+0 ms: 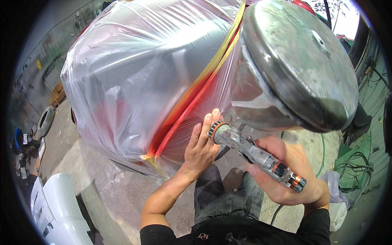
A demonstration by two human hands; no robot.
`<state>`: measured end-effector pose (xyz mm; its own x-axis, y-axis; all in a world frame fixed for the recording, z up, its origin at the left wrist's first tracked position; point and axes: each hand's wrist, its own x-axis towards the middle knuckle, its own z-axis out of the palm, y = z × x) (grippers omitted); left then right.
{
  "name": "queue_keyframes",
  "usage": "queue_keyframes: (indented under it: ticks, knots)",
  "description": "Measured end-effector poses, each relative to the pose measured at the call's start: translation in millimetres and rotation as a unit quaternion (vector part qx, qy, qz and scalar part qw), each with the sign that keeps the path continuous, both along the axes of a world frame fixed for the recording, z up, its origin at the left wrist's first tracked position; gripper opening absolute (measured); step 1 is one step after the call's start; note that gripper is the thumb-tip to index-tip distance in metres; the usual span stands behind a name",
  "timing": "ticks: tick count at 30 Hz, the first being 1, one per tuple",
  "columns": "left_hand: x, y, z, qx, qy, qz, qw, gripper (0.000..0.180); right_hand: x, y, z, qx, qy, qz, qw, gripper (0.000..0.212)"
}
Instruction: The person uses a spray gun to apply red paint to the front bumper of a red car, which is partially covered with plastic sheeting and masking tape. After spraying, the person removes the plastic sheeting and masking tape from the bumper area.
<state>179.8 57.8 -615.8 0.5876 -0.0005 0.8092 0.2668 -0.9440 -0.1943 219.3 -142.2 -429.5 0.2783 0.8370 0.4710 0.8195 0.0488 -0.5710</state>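
My right hand [281,171] is closed round a paint spray gun [249,149], its nozzle end pointing toward the car and its knobs toward me. On top of the gun sits a large cup [261,102] with a stained metal lid [302,49], hiding part of the car. My left hand [203,143] lies flat, fingers stretched out, on the plastic film [122,85] beside the nozzle. The film covers a car body. Between taped edges runs a strip of bare red bodywork [183,110], with yellow masking tape [212,61] along it.
A white car panel [61,208] stands at the lower left. A tyre [46,121] leans near the left wall. At right are a green object with cables [353,165], a thin green hose [322,153] and a white plastic container [338,215] on the concrete floor.
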Motion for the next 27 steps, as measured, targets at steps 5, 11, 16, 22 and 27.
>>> queue_keyframes:
  ticks: [5,11,16,22,27]
  knots:
    - [5.3,-0.9,-2.1,0.055,-0.016,0.062,0.996,0.038,-6.2,-3.9,14.3,-0.067,0.046,-0.061,0.995,0.031]
    - [2.8,-0.1,-3.9,0.004,-0.003,0.02,1.0,0.032,-15.4,-6.3,17.6,-0.093,0.01,-0.057,0.994,0.035]
    - [1.4,-1.8,1.8,0.019,-0.017,0.022,0.999,0.039,-12.7,-2.9,1.1,-0.049,0.013,-0.024,0.998,0.034]
    - [9.1,-1.1,-1.1,0.065,-0.032,0.081,0.994,0.044,-13.5,-7.9,7.0,-0.037,0.148,-0.132,0.979,0.027]
    - [8.4,-1.7,-1.3,0.067,-0.03,0.079,0.994,0.04,-12.7,-10.5,5.3,-0.041,0.094,-0.083,0.991,0.028]
